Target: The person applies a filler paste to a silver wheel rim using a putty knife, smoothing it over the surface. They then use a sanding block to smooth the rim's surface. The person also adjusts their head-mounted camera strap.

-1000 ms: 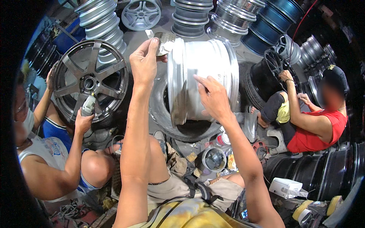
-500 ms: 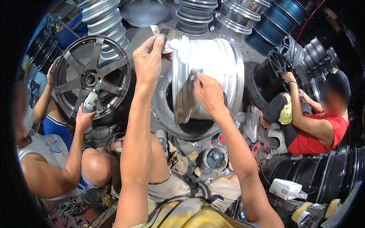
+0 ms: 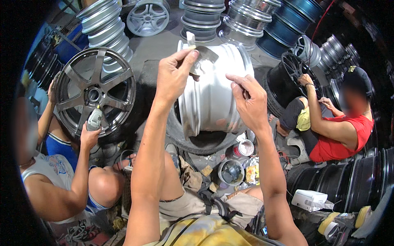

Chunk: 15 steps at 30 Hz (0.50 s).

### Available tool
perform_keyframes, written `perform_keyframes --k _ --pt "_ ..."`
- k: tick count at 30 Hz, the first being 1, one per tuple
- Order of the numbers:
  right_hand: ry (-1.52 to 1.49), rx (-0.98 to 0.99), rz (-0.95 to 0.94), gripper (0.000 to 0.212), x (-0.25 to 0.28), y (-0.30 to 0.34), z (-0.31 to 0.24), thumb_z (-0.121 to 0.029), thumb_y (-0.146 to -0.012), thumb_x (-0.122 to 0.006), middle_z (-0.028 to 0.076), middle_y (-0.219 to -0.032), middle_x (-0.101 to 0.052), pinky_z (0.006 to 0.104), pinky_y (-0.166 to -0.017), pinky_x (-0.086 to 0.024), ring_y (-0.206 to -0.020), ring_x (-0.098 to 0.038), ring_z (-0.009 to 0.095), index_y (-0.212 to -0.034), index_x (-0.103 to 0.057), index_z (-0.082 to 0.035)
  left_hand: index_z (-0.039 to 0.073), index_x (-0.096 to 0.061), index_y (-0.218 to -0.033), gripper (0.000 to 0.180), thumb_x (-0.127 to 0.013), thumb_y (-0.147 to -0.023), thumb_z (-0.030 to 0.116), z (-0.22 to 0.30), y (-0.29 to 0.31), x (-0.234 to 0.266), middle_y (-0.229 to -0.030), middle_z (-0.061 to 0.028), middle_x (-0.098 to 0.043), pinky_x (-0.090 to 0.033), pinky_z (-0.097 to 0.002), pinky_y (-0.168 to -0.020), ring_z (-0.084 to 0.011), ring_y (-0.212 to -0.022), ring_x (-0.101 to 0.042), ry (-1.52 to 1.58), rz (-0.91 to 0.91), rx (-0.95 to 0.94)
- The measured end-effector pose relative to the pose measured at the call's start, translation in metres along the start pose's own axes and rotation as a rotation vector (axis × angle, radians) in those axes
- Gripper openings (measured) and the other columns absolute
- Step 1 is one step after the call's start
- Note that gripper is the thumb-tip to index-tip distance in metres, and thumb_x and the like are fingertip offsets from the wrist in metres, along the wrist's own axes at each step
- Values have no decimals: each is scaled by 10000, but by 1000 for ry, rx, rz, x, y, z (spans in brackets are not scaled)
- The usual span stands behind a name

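Note:
In front of me a silver wheel rim (image 3: 209,102) sits on its side on a black tyre (image 3: 184,143), its barrel lit brightly. My left hand (image 3: 176,74) pinches a flat dark metal plate (image 3: 209,57) with pale paste smeared on it, held over the barrel's left part. A small whitish strip (image 3: 191,39) sticks up above the same hand; how it is held I cannot tell. My right hand (image 3: 250,96) hovers at the barrel's right side, index finger stretched out, the others curled and nothing visible in them. Whether that fingertip touches the metal is unclear.
Left, a person holds a power tool (image 3: 95,119) against a dark spoked wheel (image 3: 96,92). Right, a person in red (image 3: 344,137) handles a black wheel (image 3: 285,80). A bucket (image 3: 231,172) and an open can (image 3: 245,147) stand below the tyre. Stacked rims (image 3: 201,20) line the back.
My right hand has drawn back from the barrel's middle to its right side. My left hand, with the plate, has shifted right and slightly down, now over the barrel. The view has shifted too.

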State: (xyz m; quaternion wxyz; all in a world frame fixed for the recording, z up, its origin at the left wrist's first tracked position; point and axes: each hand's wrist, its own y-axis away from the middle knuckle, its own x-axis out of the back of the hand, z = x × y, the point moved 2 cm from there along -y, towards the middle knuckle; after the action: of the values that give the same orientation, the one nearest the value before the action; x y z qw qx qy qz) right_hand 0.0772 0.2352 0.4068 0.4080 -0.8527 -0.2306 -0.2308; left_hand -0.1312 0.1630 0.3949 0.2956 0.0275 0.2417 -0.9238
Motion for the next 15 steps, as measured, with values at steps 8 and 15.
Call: perform_keyframes --k 8,15 --pt "322 448 49 409 19 -14 -18 -58 -750 -734 33 -875 -506 366 -760 -400 -846 -534 215 -1132 -761 -201 -42 -733 -1140 281 -683 -997 195 7 9 -22 -890 -52 -718 -530 -263 -576 -88 -697 -623 2 -179 79" --pt "353 405 -33 324 27 -18 0 -35 -743 -706 58 -922 -517 388 -806 -409 -932 -542 250 -1032 -760 -172 -58 -731 -1104 291 -671 -1006 210 -1 5 -15 -843 -54 -694 -536 -265 -597 -103 -684 -626 96 8 48"
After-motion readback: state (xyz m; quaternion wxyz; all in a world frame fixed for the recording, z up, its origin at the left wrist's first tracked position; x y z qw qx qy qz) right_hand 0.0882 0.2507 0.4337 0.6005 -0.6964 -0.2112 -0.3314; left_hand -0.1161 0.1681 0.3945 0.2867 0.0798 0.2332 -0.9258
